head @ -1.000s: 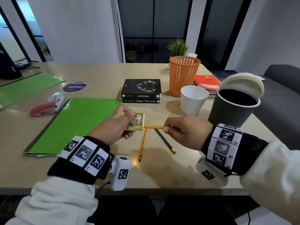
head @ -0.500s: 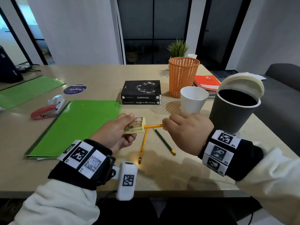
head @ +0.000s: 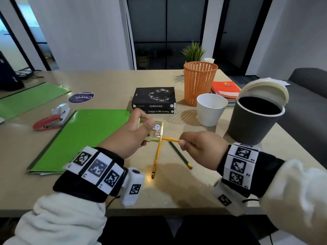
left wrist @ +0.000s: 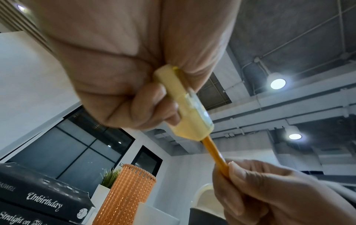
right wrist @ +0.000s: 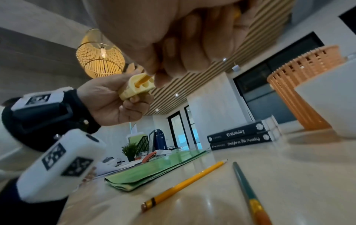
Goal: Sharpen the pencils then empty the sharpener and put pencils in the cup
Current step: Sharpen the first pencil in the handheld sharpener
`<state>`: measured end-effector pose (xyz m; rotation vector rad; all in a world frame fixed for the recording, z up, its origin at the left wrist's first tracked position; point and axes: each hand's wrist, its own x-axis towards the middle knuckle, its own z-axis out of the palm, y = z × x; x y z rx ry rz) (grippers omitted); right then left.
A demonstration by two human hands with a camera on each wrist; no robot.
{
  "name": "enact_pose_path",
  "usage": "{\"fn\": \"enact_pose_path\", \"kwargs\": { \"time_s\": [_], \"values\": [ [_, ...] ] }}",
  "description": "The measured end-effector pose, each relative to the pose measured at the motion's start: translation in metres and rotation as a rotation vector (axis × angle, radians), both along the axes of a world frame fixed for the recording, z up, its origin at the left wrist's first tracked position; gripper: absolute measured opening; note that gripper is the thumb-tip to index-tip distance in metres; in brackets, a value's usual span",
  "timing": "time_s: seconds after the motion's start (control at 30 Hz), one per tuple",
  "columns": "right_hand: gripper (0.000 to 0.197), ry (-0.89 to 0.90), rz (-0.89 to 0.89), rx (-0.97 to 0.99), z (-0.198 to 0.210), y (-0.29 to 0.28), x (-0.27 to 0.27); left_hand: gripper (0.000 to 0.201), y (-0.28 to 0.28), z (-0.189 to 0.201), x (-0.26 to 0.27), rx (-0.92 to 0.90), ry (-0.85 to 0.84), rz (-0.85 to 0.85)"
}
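Observation:
My left hand grips a flat yellow sharpener with a cartoon sticker, held above the table. A yellow pencil sticks into its right end, and my right hand pinches that pencil by its shaft. On the table below lie a second yellow pencil and a green pencil, both with eraser ends toward me. A white cup stands empty behind my right hand.
A dark grey bin with its lid tipped open stands at the right. An orange mesh basket, two stacked black books, a green folder and a red stapler are on the table.
Both hands stayed joined at the pencil and sharpener. The sharpener tilted, flatter half a second ago and now with its sticker face up again; my right hand rolled round the pencil.

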<state>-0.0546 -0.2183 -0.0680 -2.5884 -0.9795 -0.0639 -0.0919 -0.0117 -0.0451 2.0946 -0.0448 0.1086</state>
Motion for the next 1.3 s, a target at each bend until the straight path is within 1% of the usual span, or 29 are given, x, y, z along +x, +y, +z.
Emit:
{"fn": "enact_pose_path", "kwargs": {
  "time_s": [0.1, 0.17, 0.2, 0.23, 0.27, 0.3, 0.33, 0.37, 0.4, 0.47, 0.57, 0.67, 0.77, 0.83, 0.9, 1.0, 1.1, 1.13, 1.17, 1.23, 1.3],
  "values": [
    [0.028, 0.245, 0.015, 0.064, 0.004, -0.001, 0.002, 0.008, -0.001, 0.0, -0.004, 0.02, -0.042, -0.039],
    [0.031, 0.324, 0.008, 0.106, 0.007, -0.001, 0.004, 0.008, -0.001, -0.002, -0.005, 0.013, -0.051, -0.051],
    [0.031, 0.322, 0.001, 0.102, 0.009, -0.001, 0.004, 0.009, -0.001, -0.003, -0.004, 0.005, -0.044, -0.048],
    [0.031, 0.285, -0.004, 0.069, 0.011, 0.0, 0.004, 0.01, 0.0, -0.006, -0.002, -0.01, -0.025, -0.042],
    [0.03, 0.203, -0.007, 0.002, 0.014, 0.001, 0.003, 0.013, 0.001, -0.009, 0.0, -0.046, 0.004, -0.038],
    [0.03, 0.06, -0.009, -0.082, 0.014, 0.002, 0.002, 0.016, 0.001, -0.012, 0.002, -0.106, 0.037, -0.031],
    [0.03, -0.123, -0.002, -0.146, 0.014, 0.003, 0.001, 0.017, 0.003, -0.015, 0.004, -0.187, 0.077, -0.016],
    [0.03, -0.289, 0.01, -0.174, 0.014, 0.004, 0.0, 0.017, 0.004, -0.016, 0.005, -0.279, 0.124, 0.004],
    [0.03, -0.386, 0.032, -0.186, 0.014, 0.006, -0.002, 0.017, 0.006, -0.018, 0.005, -0.365, 0.171, 0.021],
    [0.032, -0.473, 0.077, -0.153, 0.01, 0.008, -0.004, 0.018, 0.009, -0.019, 0.004, -0.497, 0.226, 0.035],
    [0.035, -0.596, 0.098, -0.106, 0.005, 0.01, 0.002, 0.019, 0.012, -0.02, 0.003, -0.61, 0.244, 0.045],
    [0.03, -0.654, 0.112, -0.122, 0.007, 0.012, 0.002, 0.02, 0.015, -0.018, 0.003, -0.649, 0.265, 0.046],
    [0.029, -0.681, 0.103, -0.098, 0.011, 0.013, -0.001, 0.021, 0.015, -0.016, 0.003, -0.636, 0.263, 0.039],
    [0.03, -0.65, 0.08, -0.072, 0.012, 0.013, -0.003, 0.02, 0.014, -0.015, 0.003, -0.607, 0.245, 0.038],
    [0.032, -0.576, 0.063, -0.049, 0.01, 0.01, -0.002, 0.02, 0.014, -0.016, 0.003, -0.565, 0.239, 0.03],
    [0.032, -0.4, 0.056, -0.064, 0.007, 0.009, 0.001, 0.017, 0.016, -0.016, 0.002, -0.448, 0.249, 0.012],
    [0.03, -0.007, 0.037, -0.065, 0.004, 0.011, 0.005, 0.018, 0.016, -0.015, 0.001, -0.254, 0.213, -0.024],
    [0.029, 0.107, 0.024, -0.043, 0.004, 0.01, 0.005, 0.018, 0.016, -0.015, 0.001, -0.208, 0.204, -0.036],
    [0.028, 0.179, 0.014, -0.016, 0.004, 0.01, 0.005, 0.018, 0.016, -0.014, 0.0, -0.177, 0.2, -0.045],
    [0.028, 0.211, 0.009, 0.003, 0.007, 0.009, 0.004, 0.017, 0.017, -0.013, 0.001, -0.151, 0.204, -0.059],
    [0.025, 0.112, 0.018, -0.046, 0.01, 0.008, 0.0, 0.018, 0.016, -0.012, 0.002, -0.159, 0.21, -0.046]
  ]
}}
